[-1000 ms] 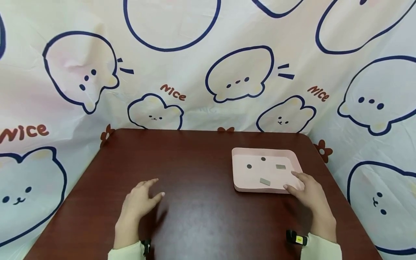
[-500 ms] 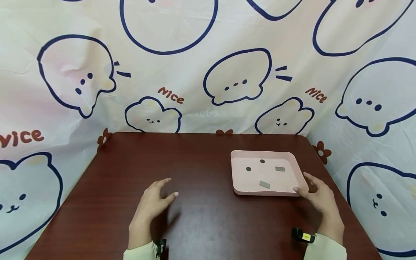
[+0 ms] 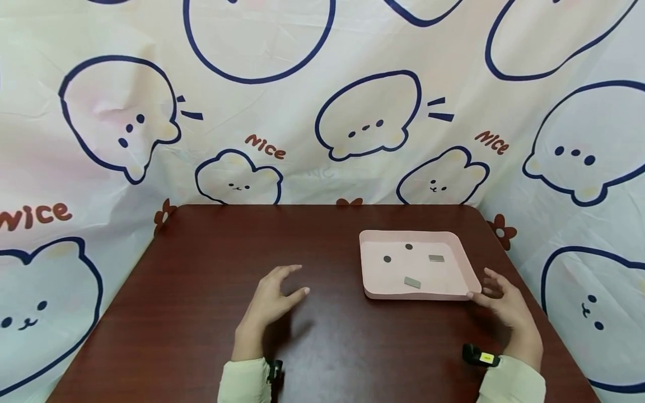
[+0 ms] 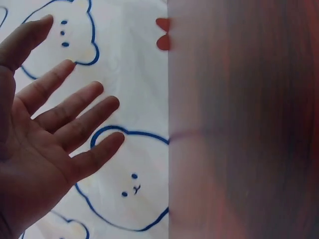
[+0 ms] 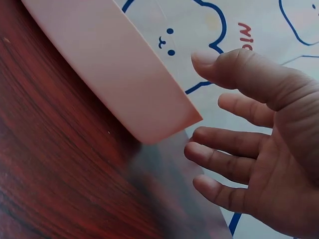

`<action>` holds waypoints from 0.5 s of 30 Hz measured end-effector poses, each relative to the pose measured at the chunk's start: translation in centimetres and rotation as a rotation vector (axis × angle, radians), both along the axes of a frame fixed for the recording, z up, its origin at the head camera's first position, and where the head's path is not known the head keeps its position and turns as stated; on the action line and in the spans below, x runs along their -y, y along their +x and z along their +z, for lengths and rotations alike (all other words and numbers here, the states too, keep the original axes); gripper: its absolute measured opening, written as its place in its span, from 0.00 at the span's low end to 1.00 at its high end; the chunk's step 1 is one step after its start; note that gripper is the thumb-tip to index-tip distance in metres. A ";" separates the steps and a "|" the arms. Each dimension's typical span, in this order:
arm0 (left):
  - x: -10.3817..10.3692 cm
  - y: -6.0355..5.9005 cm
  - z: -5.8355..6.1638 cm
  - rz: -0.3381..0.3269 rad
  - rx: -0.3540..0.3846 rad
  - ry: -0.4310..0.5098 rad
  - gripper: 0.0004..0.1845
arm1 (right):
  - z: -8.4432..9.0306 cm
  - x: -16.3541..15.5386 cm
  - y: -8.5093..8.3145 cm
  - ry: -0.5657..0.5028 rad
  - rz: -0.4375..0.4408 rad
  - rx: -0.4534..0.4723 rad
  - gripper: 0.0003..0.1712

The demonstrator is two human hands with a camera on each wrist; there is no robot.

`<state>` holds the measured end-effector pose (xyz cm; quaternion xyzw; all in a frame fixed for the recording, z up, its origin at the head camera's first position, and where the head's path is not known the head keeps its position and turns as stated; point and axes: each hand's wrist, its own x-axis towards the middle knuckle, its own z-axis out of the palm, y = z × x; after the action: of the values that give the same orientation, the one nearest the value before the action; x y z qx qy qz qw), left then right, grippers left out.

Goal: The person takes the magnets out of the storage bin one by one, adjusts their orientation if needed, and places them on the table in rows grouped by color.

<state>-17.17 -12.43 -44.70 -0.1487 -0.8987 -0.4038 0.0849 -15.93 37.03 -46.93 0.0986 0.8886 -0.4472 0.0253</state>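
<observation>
A shallow pink tray [image 3: 423, 280] lies at the right of the brown table. Inside it are two dark round discs [image 3: 409, 246] and two grey rectangular pieces [image 3: 412, 282], too small to tell what they are. My right hand [image 3: 506, 305] is beside the tray's near right corner, fingers spread and relaxed. In the right wrist view a small gap shows between these fingers [image 5: 219, 159] and the tray wall [image 5: 114, 84]. Left of the tray, my left hand [image 3: 274, 299] hovers over the table with fingers spread, and its palm is bare in the left wrist view.
The brown wooden table [image 3: 201, 313] spreads out in front of me. A white cloth with cartoon drawings [image 3: 302, 112] hangs behind it and along both sides. Each wrist wears a black strap [image 3: 481, 356].
My left hand has moved right, toward the tray. My right hand has shifted right, from over the tray's right part to outside its corner. The tray and its contents stay in place.
</observation>
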 end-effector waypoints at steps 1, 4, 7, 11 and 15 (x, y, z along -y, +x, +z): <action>-0.3 -0.1 -0.1 -0.010 -0.010 0.007 0.27 | -0.1 -0.1 -0.1 -0.011 0.002 -0.001 0.54; -1.2 -0.6 -0.1 -0.034 0.006 0.015 0.27 | -0.3 -0.2 -0.3 -0.028 0.017 0.002 0.53; -1.9 -1.1 -0.1 -0.052 0.019 0.010 0.27 | -0.3 -0.2 -0.5 -0.034 0.025 0.004 0.53; -2.8 -1.8 -0.2 -0.077 0.000 0.011 0.27 | -0.2 -0.4 -1.0 -0.010 0.028 0.012 0.52; -3.5 -2.2 -0.5 -0.083 -0.019 0.023 0.27 | -0.4 -0.5 -1.6 0.024 0.053 0.036 0.50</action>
<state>-19.41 -8.92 -45.23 -0.1888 -0.8862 -0.4157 0.0784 -17.50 37.49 -47.36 0.0836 0.8956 -0.4338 0.0520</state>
